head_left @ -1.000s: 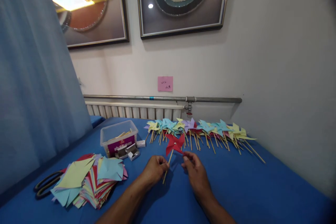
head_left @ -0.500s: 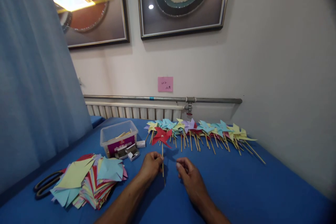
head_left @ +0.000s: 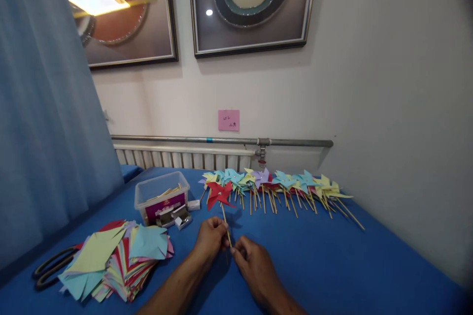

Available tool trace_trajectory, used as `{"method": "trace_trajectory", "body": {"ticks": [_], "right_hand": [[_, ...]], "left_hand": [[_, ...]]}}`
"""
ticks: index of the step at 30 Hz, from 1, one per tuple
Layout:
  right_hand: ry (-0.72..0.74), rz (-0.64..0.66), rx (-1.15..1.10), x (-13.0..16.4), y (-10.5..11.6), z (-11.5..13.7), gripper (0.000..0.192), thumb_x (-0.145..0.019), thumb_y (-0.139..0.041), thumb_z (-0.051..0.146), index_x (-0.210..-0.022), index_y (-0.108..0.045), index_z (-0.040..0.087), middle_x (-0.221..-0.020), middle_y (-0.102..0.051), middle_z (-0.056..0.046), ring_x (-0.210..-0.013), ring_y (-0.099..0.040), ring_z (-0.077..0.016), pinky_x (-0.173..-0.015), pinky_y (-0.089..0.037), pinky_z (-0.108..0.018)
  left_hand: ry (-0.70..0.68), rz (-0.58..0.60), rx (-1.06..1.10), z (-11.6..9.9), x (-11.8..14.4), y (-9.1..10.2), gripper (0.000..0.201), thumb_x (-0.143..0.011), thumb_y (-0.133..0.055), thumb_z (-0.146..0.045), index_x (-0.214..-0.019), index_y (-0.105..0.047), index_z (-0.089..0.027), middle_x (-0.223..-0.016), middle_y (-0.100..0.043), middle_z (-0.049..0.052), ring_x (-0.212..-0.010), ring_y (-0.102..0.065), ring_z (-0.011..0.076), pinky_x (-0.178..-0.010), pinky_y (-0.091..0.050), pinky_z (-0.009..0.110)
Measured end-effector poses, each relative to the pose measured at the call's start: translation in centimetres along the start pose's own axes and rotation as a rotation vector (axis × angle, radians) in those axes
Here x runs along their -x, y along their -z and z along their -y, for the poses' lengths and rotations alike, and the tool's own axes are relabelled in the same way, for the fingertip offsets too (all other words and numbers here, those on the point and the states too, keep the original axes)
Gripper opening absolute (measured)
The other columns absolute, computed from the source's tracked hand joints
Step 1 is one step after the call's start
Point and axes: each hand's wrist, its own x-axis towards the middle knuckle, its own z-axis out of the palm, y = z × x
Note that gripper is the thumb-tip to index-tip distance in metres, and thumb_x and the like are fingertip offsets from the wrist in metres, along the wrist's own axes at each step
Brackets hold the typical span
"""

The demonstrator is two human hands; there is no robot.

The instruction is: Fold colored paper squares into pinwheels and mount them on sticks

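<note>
A red paper pinwheel on a thin wooden stick leans a little to the left in front of me. My left hand pinches its stick below the paper blades. Lower down, the thumb and fingers of my right hand are closed at the bottom end of the same stick. Beyond it lies a long row of finished pinwheels in blue, yellow, purple and red, their sticks pointing toward me.
On the left, a pile of cut coloured paper partly covers black-handled scissors. Behind it stands a clear plastic box with sticks, small open boxes in front. A blue curtain hangs at left; a radiator lines the wall.
My right hand has moved left and closed on the lower end of the stick. The pinwheel has tipped slightly to the left. The whole view has shifted a little.
</note>
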Motion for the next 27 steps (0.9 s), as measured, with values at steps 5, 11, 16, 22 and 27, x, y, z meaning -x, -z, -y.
{"method": "trace_trajectory", "body": {"ticks": [5, 11, 16, 22, 27], "right_hand": [[-0.012, -0.006, 0.041, 0.13, -0.28, -0.04, 0.016, -0.091, -0.054, 0.025, -0.077, -0.061, 0.022, -0.071, -0.07, 0.0, -0.067, -0.062, -0.0154, -0.061, -0.034, -0.024], [-0.033, -0.037, 0.091, 0.16, -0.53, -0.02, 0.014, -0.09, -0.056, 0.022, -0.077, -0.061, 0.022, -0.071, -0.069, 0.0, -0.064, -0.061, -0.0148, -0.06, -0.034, -0.024], [-0.043, -0.044, 0.096, 0.23, -0.46, 0.13, 0.014, -0.089, -0.056, 0.021, -0.076, -0.06, 0.022, -0.072, -0.069, 0.0, -0.065, -0.06, -0.0144, -0.059, -0.033, -0.023], [-0.064, -0.047, 0.093, 0.18, -0.36, 0.29, 0.014, -0.09, -0.056, 0.022, -0.077, -0.061, 0.022, -0.071, -0.069, 0.001, -0.064, -0.06, -0.014, -0.059, -0.032, -0.024], [-0.083, -0.046, 0.105, 0.03, -0.17, 0.35, 0.013, -0.089, -0.054, 0.02, -0.079, -0.062, 0.022, -0.071, -0.07, 0.001, -0.064, -0.06, -0.0141, -0.059, -0.032, -0.024]], "left_hand": [[0.016, 0.025, 0.007, 0.38, -0.15, -0.16, 0.029, -0.065, -0.071, -0.043, -0.064, -0.052, -0.02, -0.042, -0.056, -0.002, -0.035, -0.048, 0.0114, -0.039, -0.034, 0.022], [0.009, 0.02, -0.01, 0.78, -0.38, -0.16, 0.03, -0.065, -0.071, -0.044, -0.065, -0.054, -0.019, -0.042, -0.055, -0.002, -0.035, -0.047, 0.0116, -0.039, -0.034, 0.023], [-0.004, 0.013, -0.039, 0.74, -0.28, -0.1, 0.03, -0.068, -0.07, -0.045, -0.065, -0.054, -0.019, -0.044, -0.057, -0.001, -0.035, -0.047, 0.0111, -0.041, -0.034, 0.023], [-0.008, 0.006, -0.042, 0.68, -0.14, -0.15, 0.03, -0.067, -0.068, -0.046, -0.065, -0.054, -0.019, -0.043, -0.056, -0.002, -0.036, -0.046, 0.011, -0.041, -0.033, 0.023], [-0.003, 0.019, -0.07, 0.95, -0.25, -0.24, 0.033, -0.066, -0.067, -0.05, -0.064, -0.054, -0.02, -0.042, -0.055, -0.001, -0.035, -0.043, 0.0106, -0.04, -0.032, 0.023]]}}
